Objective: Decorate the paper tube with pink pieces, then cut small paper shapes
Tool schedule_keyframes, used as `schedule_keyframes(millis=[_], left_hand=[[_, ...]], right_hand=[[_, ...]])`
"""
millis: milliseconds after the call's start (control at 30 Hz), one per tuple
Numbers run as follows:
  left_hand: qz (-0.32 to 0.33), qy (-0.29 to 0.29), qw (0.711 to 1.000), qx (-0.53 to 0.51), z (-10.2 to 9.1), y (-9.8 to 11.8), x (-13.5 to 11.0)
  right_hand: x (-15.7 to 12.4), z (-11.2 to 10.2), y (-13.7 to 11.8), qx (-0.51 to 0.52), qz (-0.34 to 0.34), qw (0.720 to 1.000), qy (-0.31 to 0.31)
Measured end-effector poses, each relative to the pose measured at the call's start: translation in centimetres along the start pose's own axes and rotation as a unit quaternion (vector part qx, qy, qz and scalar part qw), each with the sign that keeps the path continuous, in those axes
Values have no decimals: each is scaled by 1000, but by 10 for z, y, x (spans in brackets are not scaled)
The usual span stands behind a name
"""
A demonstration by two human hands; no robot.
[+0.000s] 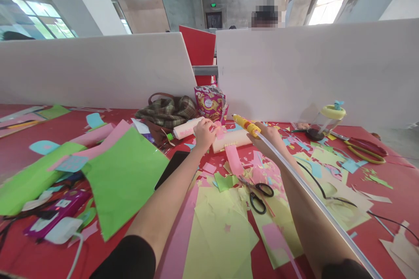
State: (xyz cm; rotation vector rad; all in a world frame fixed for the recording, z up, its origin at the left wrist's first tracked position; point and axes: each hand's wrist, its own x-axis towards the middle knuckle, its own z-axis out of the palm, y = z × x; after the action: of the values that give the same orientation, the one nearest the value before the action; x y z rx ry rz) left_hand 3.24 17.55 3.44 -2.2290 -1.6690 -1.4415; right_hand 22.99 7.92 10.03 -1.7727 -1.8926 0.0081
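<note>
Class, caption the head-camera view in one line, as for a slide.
Left hand touching pink paper, right hand holding a yellow glue gun, above a red table.

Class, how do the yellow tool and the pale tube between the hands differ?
The yellow tool is brightly coloured; the pale tube is cream. The tool is slimmer, the tube thicker. The tool is gripped in the right hand; the tube lies lower down. Both are long and rounded.

At twelve o'clock from the table's near side, I'm seeing a tube before a snack bag; nearer, scissors are lying among papers at one, shears resting at two.
</note>
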Motion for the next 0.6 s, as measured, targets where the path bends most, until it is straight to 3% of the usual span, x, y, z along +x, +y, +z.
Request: schedule_keyframes(millis=[333,600], left_hand=[[-50,-20,995,-85,2,-3,1],[-127,-74,976,-161,13,-6,1]], right_hand=[[1,0,-1,-15,1,1000,-6],[2,-1,0,-23,4,1000,-13]])
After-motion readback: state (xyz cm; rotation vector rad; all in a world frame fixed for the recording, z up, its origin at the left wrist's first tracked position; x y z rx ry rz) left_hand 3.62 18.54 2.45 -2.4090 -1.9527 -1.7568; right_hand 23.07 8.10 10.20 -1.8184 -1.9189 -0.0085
